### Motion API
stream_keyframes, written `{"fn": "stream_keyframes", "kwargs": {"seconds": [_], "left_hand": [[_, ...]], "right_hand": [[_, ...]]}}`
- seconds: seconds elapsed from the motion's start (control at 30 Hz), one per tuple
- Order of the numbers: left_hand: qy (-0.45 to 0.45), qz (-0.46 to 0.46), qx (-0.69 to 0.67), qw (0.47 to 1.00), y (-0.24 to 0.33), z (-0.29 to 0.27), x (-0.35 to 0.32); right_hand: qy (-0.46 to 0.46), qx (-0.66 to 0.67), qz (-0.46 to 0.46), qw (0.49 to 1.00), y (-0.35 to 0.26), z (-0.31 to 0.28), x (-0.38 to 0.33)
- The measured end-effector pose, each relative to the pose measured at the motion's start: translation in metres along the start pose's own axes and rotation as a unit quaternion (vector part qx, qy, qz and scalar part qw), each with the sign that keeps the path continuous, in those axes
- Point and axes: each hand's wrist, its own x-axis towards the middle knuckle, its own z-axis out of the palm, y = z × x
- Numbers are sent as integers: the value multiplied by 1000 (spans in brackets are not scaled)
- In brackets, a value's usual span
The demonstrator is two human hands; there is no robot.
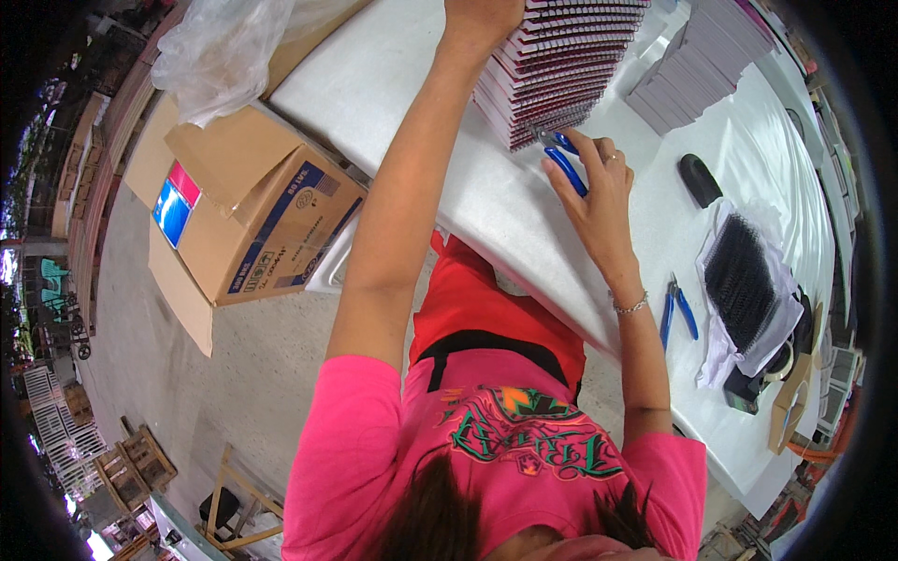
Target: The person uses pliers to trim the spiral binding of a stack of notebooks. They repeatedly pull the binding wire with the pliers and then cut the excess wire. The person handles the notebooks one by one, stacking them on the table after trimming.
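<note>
On the white-covered table (pixel 412 103) stands a tall stack of spiral-bound notebooks (pixel 552 75), their dark wire coils along one side. My right hand (pixel 599 182) grips a pair of blue-handled wire cutters (pixel 564 168), whose metal jaws point at the coils near the stack's bottom corner. Whether the jaws touch a wire, I cannot tell. My left arm reaches far forward, and my left hand (pixel 482 21) is at the stack's far left side. Its fingers are cut off by the picture's upper edge.
Behind on the right is another stack of paper blocks (pixel 702 65). Nearer lie a black oblong object (pixel 699 179), second blue-handled pliers (pixel 675 310) and a bundle of black coils (pixel 741 280) on white wrapping. An open cardboard box (pixel 271 206) with clear plastic (pixel 220 56) stands left.
</note>
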Motion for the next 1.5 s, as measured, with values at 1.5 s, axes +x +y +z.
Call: {"fn": "stream_keyframes", "kwargs": {"seconds": [1.5], "left_hand": [[3, 7, -6, 1000, 6, 1, 1]], "right_hand": [[29, -40, -29, 998, 2, 11, -2]]}}
